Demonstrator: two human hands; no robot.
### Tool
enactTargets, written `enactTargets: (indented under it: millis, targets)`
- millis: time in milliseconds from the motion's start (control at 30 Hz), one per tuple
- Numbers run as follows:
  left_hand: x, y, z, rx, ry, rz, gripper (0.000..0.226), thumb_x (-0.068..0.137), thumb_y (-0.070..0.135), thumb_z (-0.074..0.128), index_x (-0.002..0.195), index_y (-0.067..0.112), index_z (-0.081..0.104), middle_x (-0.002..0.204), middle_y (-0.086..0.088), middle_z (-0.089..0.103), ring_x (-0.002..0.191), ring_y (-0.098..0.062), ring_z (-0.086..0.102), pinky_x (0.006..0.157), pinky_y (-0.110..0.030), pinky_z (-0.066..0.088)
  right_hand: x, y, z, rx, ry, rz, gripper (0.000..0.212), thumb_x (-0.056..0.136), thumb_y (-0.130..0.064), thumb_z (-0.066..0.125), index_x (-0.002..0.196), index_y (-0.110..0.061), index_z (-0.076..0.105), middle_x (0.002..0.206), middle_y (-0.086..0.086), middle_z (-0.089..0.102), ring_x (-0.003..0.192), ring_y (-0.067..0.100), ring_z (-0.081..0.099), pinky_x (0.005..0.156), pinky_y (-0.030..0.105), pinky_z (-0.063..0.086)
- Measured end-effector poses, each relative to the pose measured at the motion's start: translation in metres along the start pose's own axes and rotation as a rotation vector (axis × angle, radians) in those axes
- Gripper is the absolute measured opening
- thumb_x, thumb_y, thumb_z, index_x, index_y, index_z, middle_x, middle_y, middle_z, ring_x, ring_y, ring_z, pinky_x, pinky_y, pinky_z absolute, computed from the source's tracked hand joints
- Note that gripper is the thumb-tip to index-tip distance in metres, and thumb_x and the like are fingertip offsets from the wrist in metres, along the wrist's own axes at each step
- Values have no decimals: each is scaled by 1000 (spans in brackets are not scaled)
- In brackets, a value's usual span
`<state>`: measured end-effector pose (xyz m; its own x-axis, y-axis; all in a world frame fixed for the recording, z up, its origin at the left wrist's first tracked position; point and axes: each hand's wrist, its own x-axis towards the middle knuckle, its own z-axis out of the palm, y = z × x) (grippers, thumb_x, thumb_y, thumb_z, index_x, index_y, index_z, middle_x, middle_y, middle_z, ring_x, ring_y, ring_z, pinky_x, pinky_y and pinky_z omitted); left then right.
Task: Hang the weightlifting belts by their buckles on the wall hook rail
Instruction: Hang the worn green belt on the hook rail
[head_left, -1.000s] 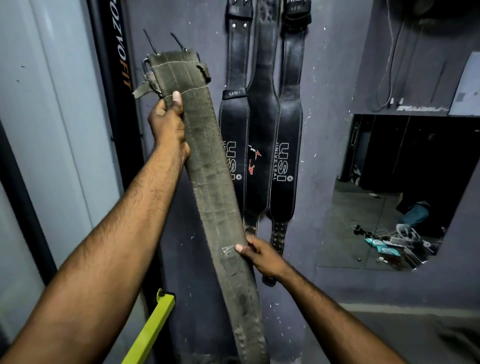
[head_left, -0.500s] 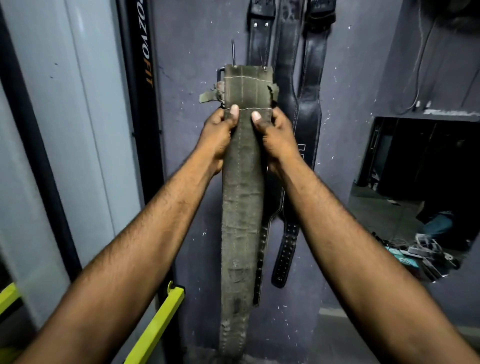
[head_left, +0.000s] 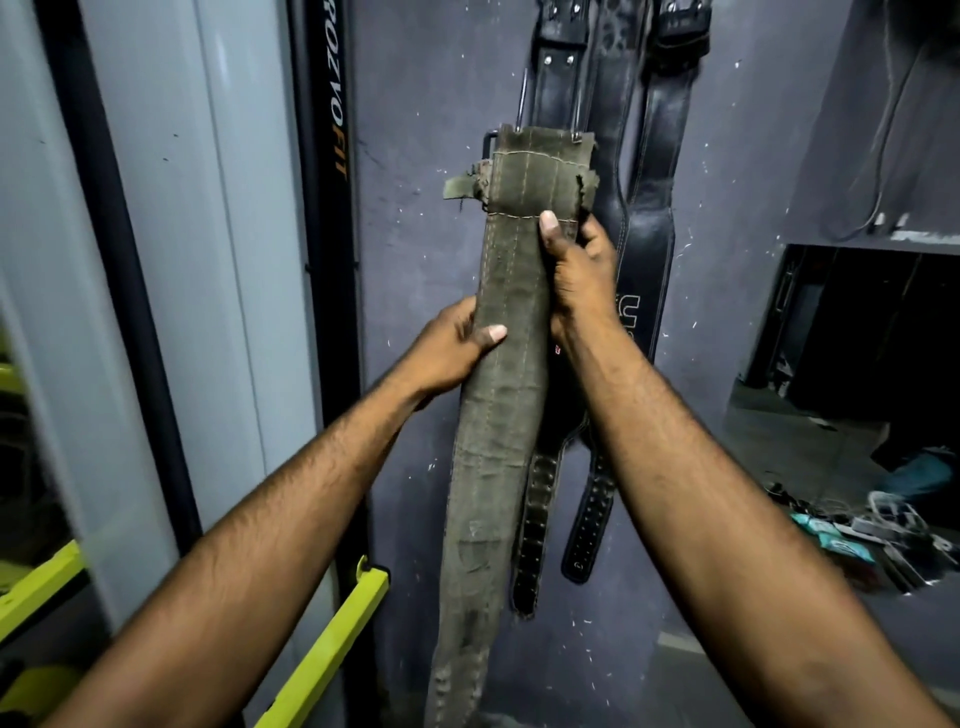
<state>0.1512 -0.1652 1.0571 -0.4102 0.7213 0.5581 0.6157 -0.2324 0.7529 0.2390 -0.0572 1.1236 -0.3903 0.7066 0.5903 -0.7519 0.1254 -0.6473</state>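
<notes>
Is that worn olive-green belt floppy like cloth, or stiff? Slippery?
Probably fairly stiff: the top end of the worn olive-green stitched belt stands upright above the right hand without drooping. It likely flexes somewhat, since the length below the left hand hangs in a gentle curve. Its rough, frayed surface looks grippy, not slippery.

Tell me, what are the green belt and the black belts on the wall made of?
The green belt looks like rough leather or suede, maybe heavy canvas: dull, fuzzy, frayed at its top edge, with sewn rows of thread. The black belts look like smooth leather, real or fake: they shine slightly and have pale stitching.
</notes>
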Motion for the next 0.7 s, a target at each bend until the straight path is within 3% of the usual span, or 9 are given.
enactTargets:
  millis: [100, 167, 267, 400, 500, 567, 700]
  targets:
    - [-3, 1, 6, 185, 212, 29, 28, 93, 23, 59, 121, 21, 61, 119, 2, 71, 111, -17, 65, 101, -39, 51, -1, -1, 1, -19, -8, -21, 13, 88, -6, 68, 99, -13, 69, 97, 14, 72, 95, 29, 64, 96, 63, 49]
    - [-10, -1, 5, 75, 148, 24, 33, 95, 20, 60, 128, 17, 58, 122, 1, 69, 112, -15, 65, 99, -35, 53, -1, -3, 1, -26, -23, -33, 14, 88, -7, 68, 99, -14, 70, 102, 17, 70, 97, 30, 63, 98, 63, 48]
    - [-24, -10, 4, -77, -84, -63, 42, 95, 9, 62, 135, 11, 49, 124, -2, 66, 111, -13, 64, 93, -28, 55, -1, -8, -2, -45, -59, -42, 14, 89, -6, 68, 102, -13, 68, 105, 17, 70, 98, 29, 64, 98, 60, 50]
    - [-30, -20, 13, 67, 69, -12, 41, 91, 17, 66, 131, 19, 55, 120, 5, 68, 112, -13, 65, 101, -35, 52, -6, -11, -5, -69, -81, -57, 17, 92, -4, 65, 109, -7, 65, 104, 15, 69, 97, 26, 63, 96, 51, 52]
    - [-42, -29, 17, -88, -62, -66, 45, 92, 10, 66, 134, 13, 51, 125, -2, 67, 111, -11, 66, 96, -27, 54, -6, -14, -6, -66, -68, -66, 16, 91, -5, 66, 106, -10, 66, 106, 15, 70, 98, 27, 65, 96, 52, 52]
    - [-48, -34, 22, -68, -79, -69, 37, 92, 4, 64, 127, 13, 54, 120, 0, 67, 102, -5, 66, 91, -22, 53, -6, -14, -7, -63, -61, -54, 15, 91, -6, 67, 105, -13, 68, 107, 15, 71, 99, 27, 66, 97, 53, 53]
    - [-54, -50, 31, -81, -17, -83, 28, 89, 15, 68, 114, 23, 59, 114, 0, 71, 102, -10, 68, 96, -33, 54, -9, -11, -7, -81, -51, -67, 15, 91, -3, 66, 104, -9, 67, 102, 14, 71, 96, 25, 64, 96, 50, 52]
